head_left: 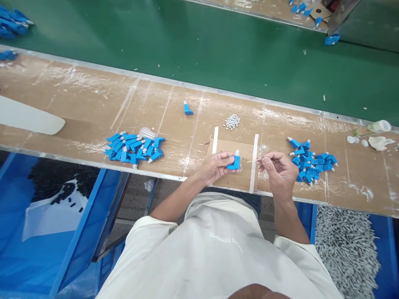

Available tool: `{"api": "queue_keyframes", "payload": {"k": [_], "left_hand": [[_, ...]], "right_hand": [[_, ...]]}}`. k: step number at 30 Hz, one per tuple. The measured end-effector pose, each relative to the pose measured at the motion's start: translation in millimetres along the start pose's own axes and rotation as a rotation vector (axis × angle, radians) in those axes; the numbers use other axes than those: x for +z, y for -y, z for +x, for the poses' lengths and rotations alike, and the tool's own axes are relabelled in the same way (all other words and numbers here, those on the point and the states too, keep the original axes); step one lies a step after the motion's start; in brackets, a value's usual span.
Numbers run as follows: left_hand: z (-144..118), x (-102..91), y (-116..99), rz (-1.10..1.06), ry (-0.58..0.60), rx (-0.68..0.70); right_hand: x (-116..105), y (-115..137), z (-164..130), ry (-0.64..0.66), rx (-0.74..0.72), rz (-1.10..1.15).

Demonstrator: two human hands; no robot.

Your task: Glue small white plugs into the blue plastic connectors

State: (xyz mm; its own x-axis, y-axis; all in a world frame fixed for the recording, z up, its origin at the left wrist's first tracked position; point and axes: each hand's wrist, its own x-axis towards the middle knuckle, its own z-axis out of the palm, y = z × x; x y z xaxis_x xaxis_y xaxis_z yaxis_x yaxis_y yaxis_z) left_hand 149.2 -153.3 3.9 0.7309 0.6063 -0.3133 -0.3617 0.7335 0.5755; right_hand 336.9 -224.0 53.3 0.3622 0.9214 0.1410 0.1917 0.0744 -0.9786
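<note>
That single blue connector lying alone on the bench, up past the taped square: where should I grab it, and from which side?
Take the lone blue connector by its blue body, across the two long flanks, coming straight down from above. It lies flat and apart from both piles, so there is room on either side. Probably best to avoid the small white tip at its far end.
</note>
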Motion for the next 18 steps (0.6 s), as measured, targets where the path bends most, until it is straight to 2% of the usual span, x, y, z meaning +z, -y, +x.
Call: {"api": "queue_keyframes", "payload": {"k": [5,11,18], "left_hand": [[0,3.3,4,0.007,0.049,-0.05],[-1,5.9,5,-0.006,0.076,-0.059],[0,5.2,7,-0.008,0.085,-0.066]], "right_hand": [[4,10,-5,-0.02,-0.095,-0.034],[6,3,-11,0.002,-0.287,-0.095],[4,-3,-13,0.035,-0.387,-0.233]]}}
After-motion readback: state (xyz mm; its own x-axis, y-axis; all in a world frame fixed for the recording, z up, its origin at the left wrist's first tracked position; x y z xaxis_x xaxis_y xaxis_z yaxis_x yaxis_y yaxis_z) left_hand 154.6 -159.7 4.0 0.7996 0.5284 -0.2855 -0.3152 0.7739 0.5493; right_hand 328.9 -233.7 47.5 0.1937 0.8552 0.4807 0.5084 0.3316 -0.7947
